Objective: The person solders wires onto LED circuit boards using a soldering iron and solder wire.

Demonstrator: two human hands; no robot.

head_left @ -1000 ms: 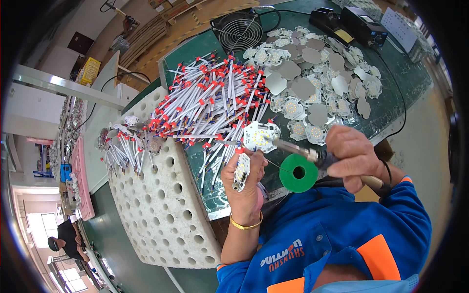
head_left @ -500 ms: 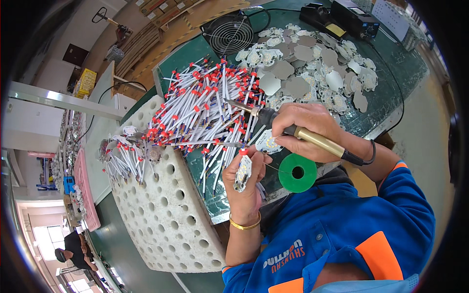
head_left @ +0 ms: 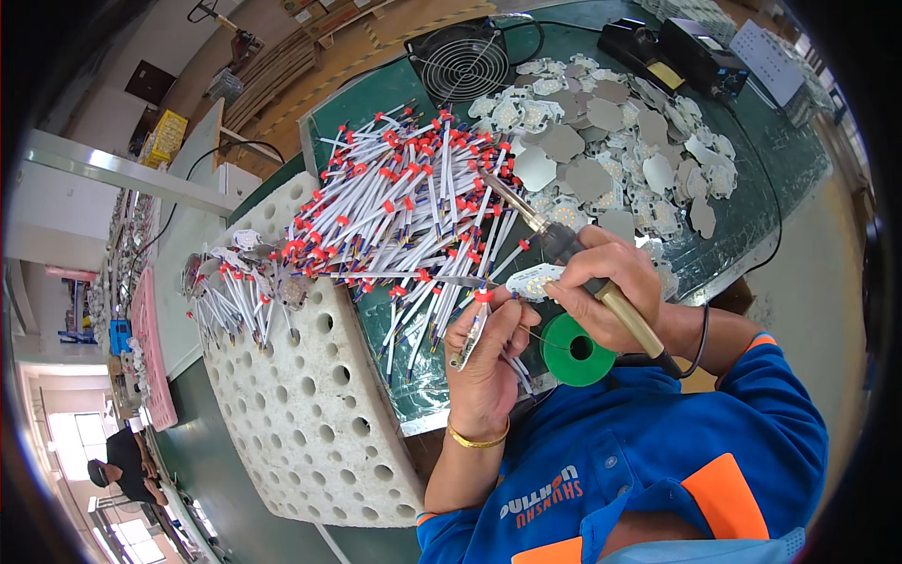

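Observation:
My right hand point(head_left: 615, 287) is closed around a soldering iron point(head_left: 564, 240), its tip angled up and left over the wires. A white octagonal LED board point(head_left: 532, 281) sits at that hand's fingertips. My left hand point(head_left: 484, 371) pinches a second LED board point(head_left: 470, 340), seen nearly edge-on, with a red ring at its upper end. Thin solder wire runs from the left fingertips toward a green solder spool point(head_left: 561, 352) beside the right hand. Just beyond the left fingers lies a narrow metal strip point(head_left: 456, 280); its kind is unclear.
White wires with red rings point(head_left: 404, 211) are heaped on the green table. LED boards point(head_left: 611, 169) pile up to their right. Behind stand a fan point(head_left: 462, 68) and a soldering station point(head_left: 703, 58). At left, wired boards point(head_left: 246, 291) rest on a holed white foam slab point(head_left: 305, 414).
The soldering iron has shifted right, its tip drawn back from the wires. My left hand has moved slightly right and turned its LED board nearly edge-on. The whole view has shifted a little.

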